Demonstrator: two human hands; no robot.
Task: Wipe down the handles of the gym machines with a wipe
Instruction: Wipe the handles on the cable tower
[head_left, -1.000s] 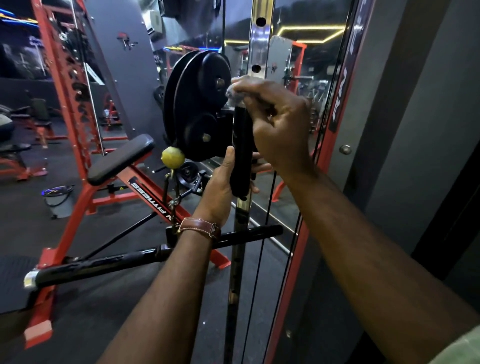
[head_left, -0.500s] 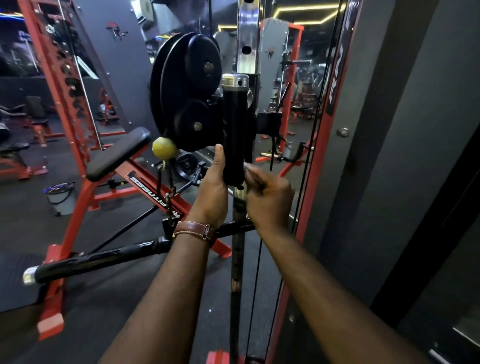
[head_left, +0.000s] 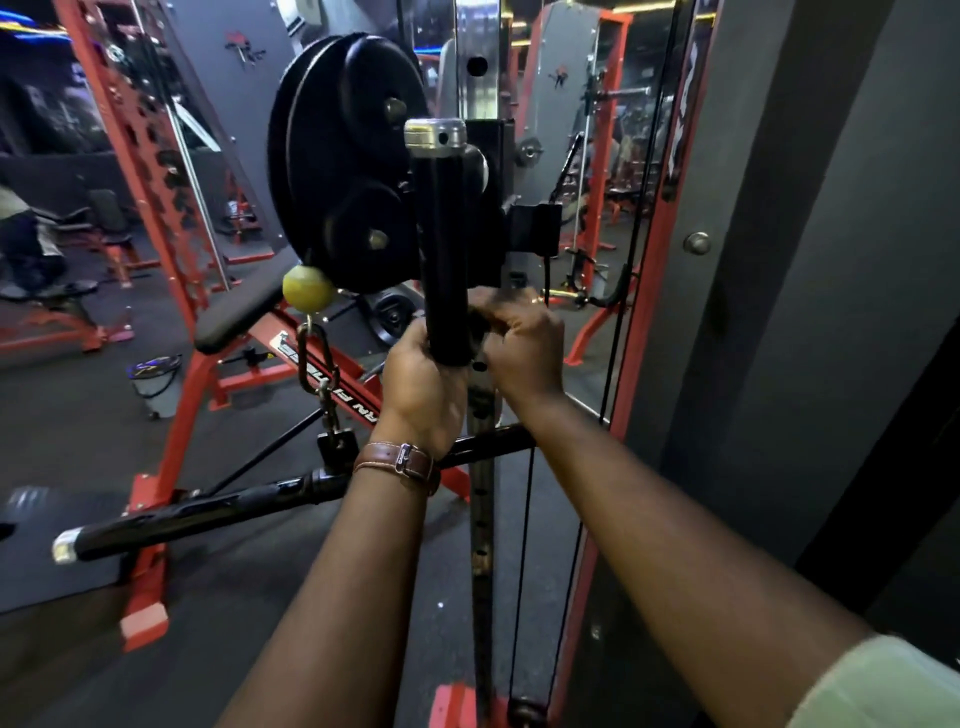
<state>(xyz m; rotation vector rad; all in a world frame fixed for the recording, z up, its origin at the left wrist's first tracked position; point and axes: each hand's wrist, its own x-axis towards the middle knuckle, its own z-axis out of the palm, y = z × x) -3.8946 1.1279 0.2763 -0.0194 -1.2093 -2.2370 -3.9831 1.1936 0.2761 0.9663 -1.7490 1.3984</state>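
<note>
Since one second ago, my right hand has travelled from the chrome cap at the top of the upright black handle down to its lower end; over the last half second it has held there, closing in against the grip. My left hand has kept its place at the handle base throughout.

Largest to smallest:

1. Red cable-machine frame, right of the handle. White lettering runs along it, but only fragments show; I cannot read it.
2. Red adjustable bench, to the left. A label on its rail reads in part "AN FITNESS"; the first letters are hidden.
3. Black weight plates, directly behind the handle.
4. Long black bar, hanging low from a chain below a yellow ball.
5. Handle: upright, foam-covered, chrome-capped.
6. Left-hand fingers: curled round the handle's bottom end, steadying it.
7. Right-hand fingers: curled against the lower right side of the handle. The wipe is not visible; I judge it to be bunched inside this hand, but I cannot tell.

Step in hand: one downward wiping pass on this handle, now at its lowest point. Next move, in my judgement: either another pass from the cap with the hand turned to cover the far side, or release and transfer to the long bar.
</note>
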